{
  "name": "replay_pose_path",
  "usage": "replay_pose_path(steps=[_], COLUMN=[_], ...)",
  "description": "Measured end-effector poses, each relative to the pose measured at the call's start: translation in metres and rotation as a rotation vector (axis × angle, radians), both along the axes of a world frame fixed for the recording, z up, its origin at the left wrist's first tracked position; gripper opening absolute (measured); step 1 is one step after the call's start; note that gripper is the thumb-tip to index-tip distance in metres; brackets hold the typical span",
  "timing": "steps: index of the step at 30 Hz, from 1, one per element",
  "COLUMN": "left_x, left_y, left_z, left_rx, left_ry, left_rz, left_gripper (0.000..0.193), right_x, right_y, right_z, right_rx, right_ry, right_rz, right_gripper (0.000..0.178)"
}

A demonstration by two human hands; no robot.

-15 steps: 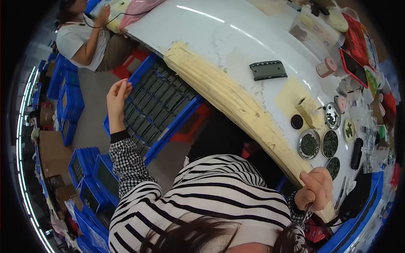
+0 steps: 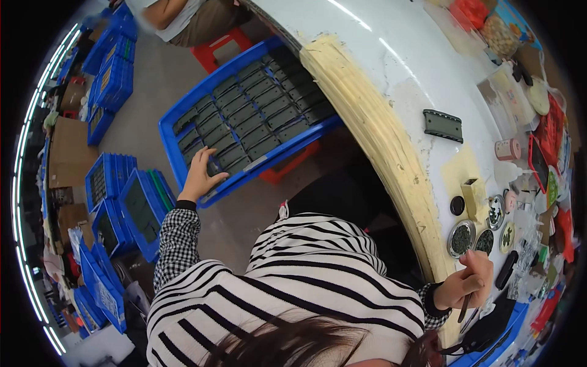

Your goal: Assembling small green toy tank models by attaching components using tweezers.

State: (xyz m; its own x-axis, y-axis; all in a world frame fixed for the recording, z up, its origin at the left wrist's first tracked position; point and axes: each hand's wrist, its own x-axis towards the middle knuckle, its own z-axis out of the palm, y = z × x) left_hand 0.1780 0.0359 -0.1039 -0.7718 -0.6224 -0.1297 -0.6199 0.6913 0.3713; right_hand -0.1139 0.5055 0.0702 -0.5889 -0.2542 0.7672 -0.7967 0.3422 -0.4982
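My left hand (image 2: 200, 176) reaches over the near left corner of a blue tray (image 2: 173, 142), thumb and fingers apart. Rows of dark green, flat rectangular plastic parts (image 2: 249, 124) fill this tray. One part lies close to my fingertips; whether they touch it I cannot tell. My right hand (image 2: 466, 282) is closed round a slim dark stick-like tool (image 2: 465, 307) near the table's edge; the fingers hide most of it. A single dark green part (image 2: 443, 126) lies apart on the white table (image 2: 391, 79).
Small round dishes (image 2: 461, 238) with dark green bits stand beside a yellowish block (image 2: 472, 197). Cream padding (image 2: 379, 131) runs along the table edge. Stacked blue trays (image 2: 143, 211) stand on the floor at left. A person (image 2: 202, 21) sits near a red stool (image 2: 219, 51).
My left hand has come down to the tray's corner, and its fingers have spread from a pinch. My right hand still holds the tool. The view has turned toward the tray.
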Motion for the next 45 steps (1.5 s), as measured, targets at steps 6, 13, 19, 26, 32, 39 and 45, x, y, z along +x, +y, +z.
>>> replay_pose_path(steps=[6, 13, 19, 26, 32, 39, 45], left_x=[0.042, 0.029, -0.013, -0.022, -0.009, -0.102, -0.247], left_y=[-0.009, -0.094, -0.189, -0.22, -0.204, -0.093, 0.004], left_z=[0.006, -0.036, -0.049, -0.045, -0.033, 0.085, 0.156], left_rx=[0.074, -0.237, -0.279, -0.204, -0.317, -0.419, -0.618], left_ry=[-0.231, 0.126, -0.043, -0.221, -0.016, 0.491, 0.659], left_rz=[0.038, 0.17, 0.246, 0.199, 0.162, -0.194, -0.948], left_gripper=[0.084, 0.059, 0.068, 0.06, 0.047, 0.046, 0.037], right_x=[-0.001, 0.005, 0.016, 0.022, 0.02, 0.021, 0.025], right_y=[-0.003, -0.006, -0.028, -0.051, -0.064, -0.066, -0.062], right_z=[-0.009, -0.011, -0.015, -0.017, -0.012, -0.015, -0.01], right_rx=[-0.005, 0.02, 0.137, 0.206, 0.232, 0.21, 0.18], right_ry=[-0.026, -0.075, -0.064, -0.106, -0.095, -0.137, -0.111], right_rz=[0.052, 0.041, 0.0, 0.021, 0.087, 0.075, 0.132], right_gripper=[0.06, 0.055, 0.053, 0.049, 0.044, 0.043, 0.036])
